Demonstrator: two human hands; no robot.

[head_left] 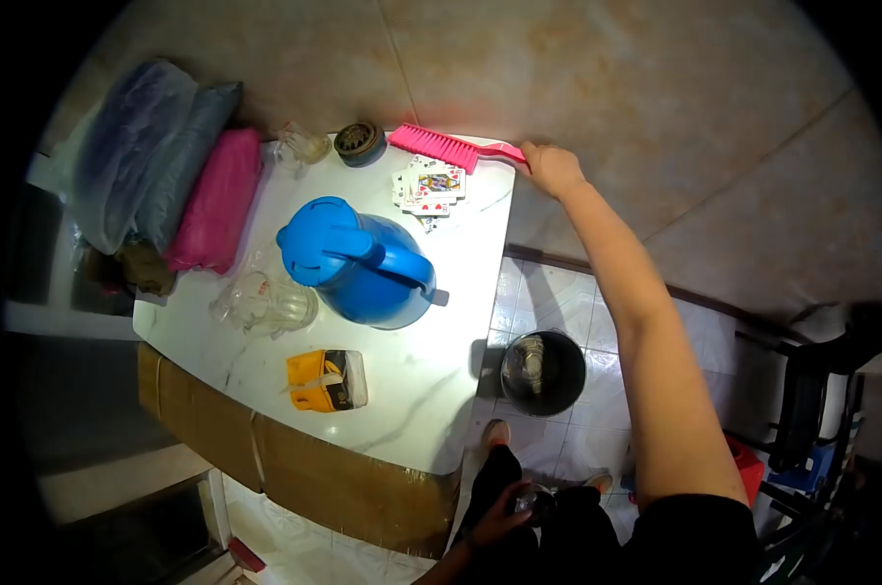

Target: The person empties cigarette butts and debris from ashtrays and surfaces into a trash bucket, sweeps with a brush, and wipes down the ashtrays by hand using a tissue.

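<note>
My right hand is closed round the handle of a pink brush. The bristles rest at the table's far edge, just beside a loose pile of playing cards with a queen face up. Low in the view, close to my legs, my left hand grips a dark, shiny round object; its kind I cannot make out. A blue thermos jug stands mid-table, its handle toward the right.
On the white table are a glass mug, a yellow packet, a round dark tin, another glass and plastic-wrapped bundles. A black bin stands on the floor; a chair is at right.
</note>
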